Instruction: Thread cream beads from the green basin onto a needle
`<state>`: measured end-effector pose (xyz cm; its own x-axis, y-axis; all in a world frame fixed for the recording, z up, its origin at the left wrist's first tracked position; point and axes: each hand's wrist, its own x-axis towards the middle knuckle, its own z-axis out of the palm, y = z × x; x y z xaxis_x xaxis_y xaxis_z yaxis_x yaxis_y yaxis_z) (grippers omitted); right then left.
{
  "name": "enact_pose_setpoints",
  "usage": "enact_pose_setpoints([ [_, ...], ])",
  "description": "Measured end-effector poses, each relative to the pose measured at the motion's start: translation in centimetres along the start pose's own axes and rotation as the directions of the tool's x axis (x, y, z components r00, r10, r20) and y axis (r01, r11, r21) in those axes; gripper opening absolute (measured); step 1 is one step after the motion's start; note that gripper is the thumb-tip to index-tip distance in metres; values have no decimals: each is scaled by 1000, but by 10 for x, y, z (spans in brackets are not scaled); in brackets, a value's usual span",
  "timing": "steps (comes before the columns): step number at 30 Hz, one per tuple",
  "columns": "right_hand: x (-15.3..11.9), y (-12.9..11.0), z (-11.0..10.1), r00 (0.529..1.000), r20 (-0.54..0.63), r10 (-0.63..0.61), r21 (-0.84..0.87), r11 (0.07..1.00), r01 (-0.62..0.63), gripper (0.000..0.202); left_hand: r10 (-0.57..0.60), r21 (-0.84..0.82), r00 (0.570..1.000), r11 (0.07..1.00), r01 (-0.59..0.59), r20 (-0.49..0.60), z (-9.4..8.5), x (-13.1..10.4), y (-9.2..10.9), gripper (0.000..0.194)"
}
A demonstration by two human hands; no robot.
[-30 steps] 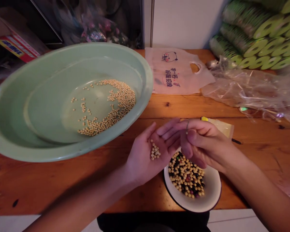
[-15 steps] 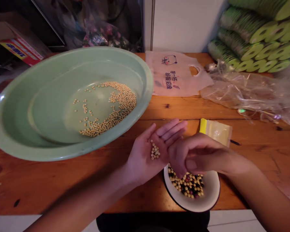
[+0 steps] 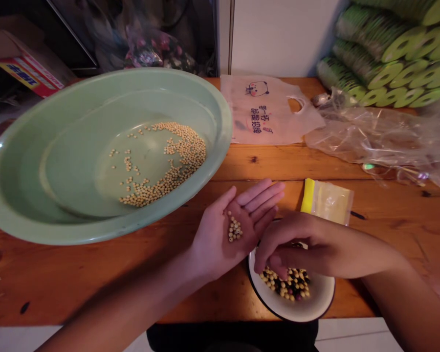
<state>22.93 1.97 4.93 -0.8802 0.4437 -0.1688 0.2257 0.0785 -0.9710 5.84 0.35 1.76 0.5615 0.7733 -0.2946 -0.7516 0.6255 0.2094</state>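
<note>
My left hand [image 3: 223,234] is palm up with fingers stretched out, and a small heap of pale-yellow soybeans [image 3: 235,231] rests in the palm. Directly right of it, my right hand [image 3: 284,244] bends down over a white bowl [image 3: 320,288] with a dark rim. Its thumb and fingers are drawn together at the beans, and whatever they hold is hidden. Mixed beans [image 3: 288,288], yellow, black and some dark red, lie in the bowl. A large green basin [image 3: 77,230] at left contains more loose soybeans [image 3: 185,151], mostly along its near right side.
Behind my right hand lies a small clear packet [image 3: 330,200] with a yellow edge. A printed plastic bag [image 3: 267,112] and crumpled clear plastic [image 3: 381,139] are farther back. Green ring-shaped stacks [image 3: 392,63] fill the back right. A cardboard box [image 3: 33,73] stands back left.
My right hand has moved down, away from my left fingers and lower over the white bowl. My left hand and its soybeans have stayed nearly still.
</note>
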Motion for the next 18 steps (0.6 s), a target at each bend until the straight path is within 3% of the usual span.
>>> enact_pose_setpoints([
  [6, -2, 6, 5, 994, -97, 40, 297, 955, -10, 9, -33, 10, 998, 999, 34, -55, 6, -2, 4, 49],
  [9, -1, 7, 8, 985, -170, 25, 336, 941, 34, 9, -32, 14, 999, 999, 33, -41, 6, -3, 4, 47],
  [11, 2, 6, 11, 966, -258, 26, 255, 966, 42, 11, -27, 21, 999, 999, 28, -33, 6, -2, 3, 49],
  [14, 6, 4, 15, 894, -445, -52, -72, 997, 22, 7, -12, 37, 998, 999, 14, -59, 7, -1, 2, 52],
  [18, 11, 6, 23, 818, -491, -299, -486, 874, 27, 7, 3, 28, 998, 1000, -2, -66, 9, 1, 2, 54],
])
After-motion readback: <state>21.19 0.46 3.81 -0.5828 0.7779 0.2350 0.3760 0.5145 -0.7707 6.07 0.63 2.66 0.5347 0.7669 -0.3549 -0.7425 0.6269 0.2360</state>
